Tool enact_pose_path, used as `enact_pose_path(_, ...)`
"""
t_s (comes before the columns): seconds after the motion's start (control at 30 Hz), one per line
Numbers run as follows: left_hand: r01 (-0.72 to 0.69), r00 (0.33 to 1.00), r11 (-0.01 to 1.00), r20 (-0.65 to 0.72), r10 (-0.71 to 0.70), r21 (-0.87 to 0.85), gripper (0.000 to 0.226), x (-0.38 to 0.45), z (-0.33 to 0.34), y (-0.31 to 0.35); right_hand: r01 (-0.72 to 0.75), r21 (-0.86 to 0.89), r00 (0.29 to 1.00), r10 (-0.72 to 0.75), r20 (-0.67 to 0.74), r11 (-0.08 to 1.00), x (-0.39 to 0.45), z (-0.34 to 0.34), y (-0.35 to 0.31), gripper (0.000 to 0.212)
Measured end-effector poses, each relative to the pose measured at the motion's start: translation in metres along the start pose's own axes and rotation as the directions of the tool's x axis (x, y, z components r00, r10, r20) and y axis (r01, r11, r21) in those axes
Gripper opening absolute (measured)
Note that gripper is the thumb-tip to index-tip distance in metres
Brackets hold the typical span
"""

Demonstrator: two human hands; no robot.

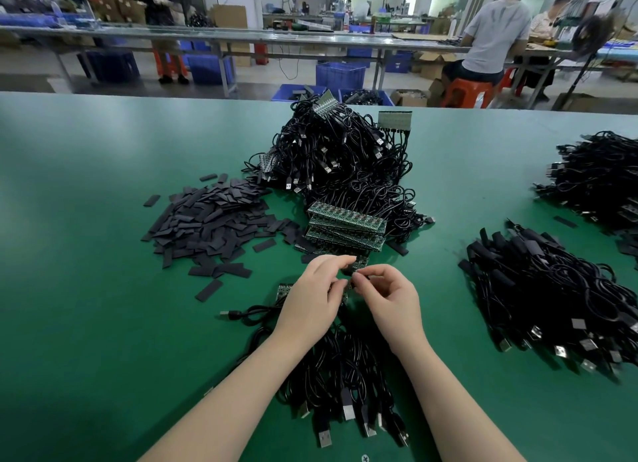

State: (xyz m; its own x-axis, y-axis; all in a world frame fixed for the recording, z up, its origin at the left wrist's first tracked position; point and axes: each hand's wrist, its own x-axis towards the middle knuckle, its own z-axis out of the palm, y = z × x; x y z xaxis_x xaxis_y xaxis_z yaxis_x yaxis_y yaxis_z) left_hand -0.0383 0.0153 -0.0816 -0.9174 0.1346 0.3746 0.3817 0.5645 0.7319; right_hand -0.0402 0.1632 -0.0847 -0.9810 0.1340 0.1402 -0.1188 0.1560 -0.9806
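Observation:
My left hand (316, 296) and my right hand (388, 297) meet over the green table (86, 254), near its front middle. Both pinch a strip of small green circuit boards (355, 266) with black USB cables soldered to it; most of the strip is hidden under my fingers, and one end (283, 290) shows left of my left hand. The attached cables (341, 378) trail toward me between my forearms, ending in USB plugs.
A pile of flat black sleeves (210, 223) lies left. Stacked board strips (345, 228) and a tall cable heap (338, 151) sit behind my hands. More cable bundles (545, 296) lie right. People work at benches beyond the table.

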Motion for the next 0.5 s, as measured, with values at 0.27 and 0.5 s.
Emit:
enact_pose_path(0.27,-0.071,0.997,0.997,-0.031,0.071,-0.002,0.033,-0.001,-0.001,0.001,0.024,-0.086,0.999,-0.020,0.042,0.996,-0.001,-0.001,-0.001,0.019)
enact_pose_path(0.5,-0.114,0.992,0.954,-0.022,0.125,0.277,0.042,-0.005,-0.001,0.010,-0.011,0.019,1.000,0.011,-0.015,1.000,0.000,-0.003,-0.002,0.018)
